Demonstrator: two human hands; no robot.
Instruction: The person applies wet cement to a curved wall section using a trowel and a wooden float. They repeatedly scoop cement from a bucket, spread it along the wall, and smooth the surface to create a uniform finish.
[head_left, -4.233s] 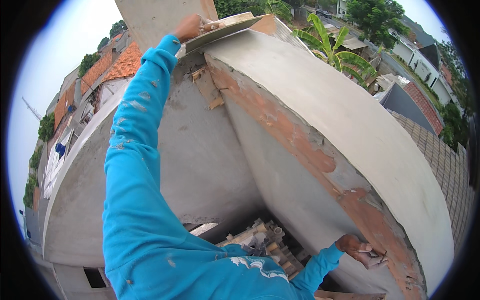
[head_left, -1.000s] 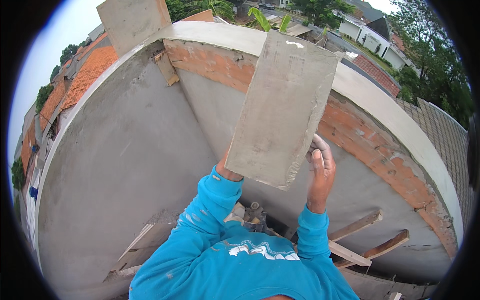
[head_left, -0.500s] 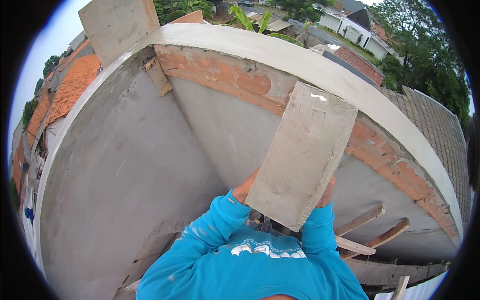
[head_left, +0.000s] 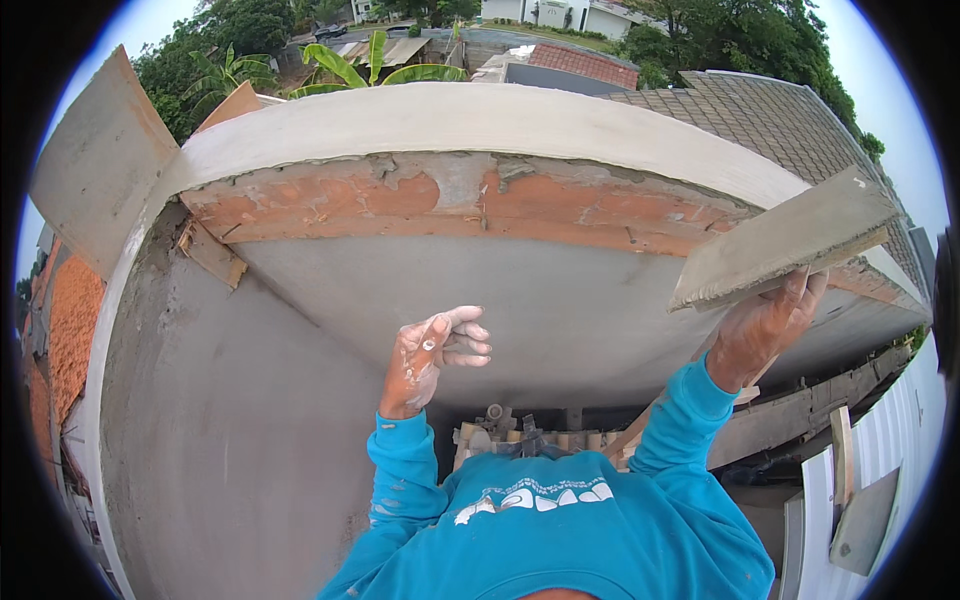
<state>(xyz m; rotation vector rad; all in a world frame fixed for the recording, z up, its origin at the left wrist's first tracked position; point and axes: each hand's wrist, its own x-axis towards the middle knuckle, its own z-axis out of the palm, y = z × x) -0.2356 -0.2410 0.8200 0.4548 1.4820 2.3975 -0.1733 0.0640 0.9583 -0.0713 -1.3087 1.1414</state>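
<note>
My right hand (head_left: 765,325) grips a flat, rectangular board (head_left: 780,240) from below, its fingers at the lower edge. Grey mortar coats the board, which is held tilted near the right end of the curved wall's pale rim (head_left: 480,112). In front of my chest, my left hand (head_left: 432,358) is raised with nothing in it, fingers loosely bent and apart. White residue covers its fingers. Below the rim runs a band of bare reddish brick (head_left: 380,205) with patches of mortar, and smooth grey plaster (head_left: 480,290) lies under that.
Another grey board (head_left: 105,165) stands on the rim at the left. A small wooden block (head_left: 212,253) is fixed at the wall's corner. Wooden pieces (head_left: 842,455) and corrugated sheeting (head_left: 915,400) are at the lower right. Tiled roofs (head_left: 740,120) and trees lie beyond.
The board has swung from in front of my chest to the right, into my right hand alone. My left hand has let go of it. The view has turned right.
</note>
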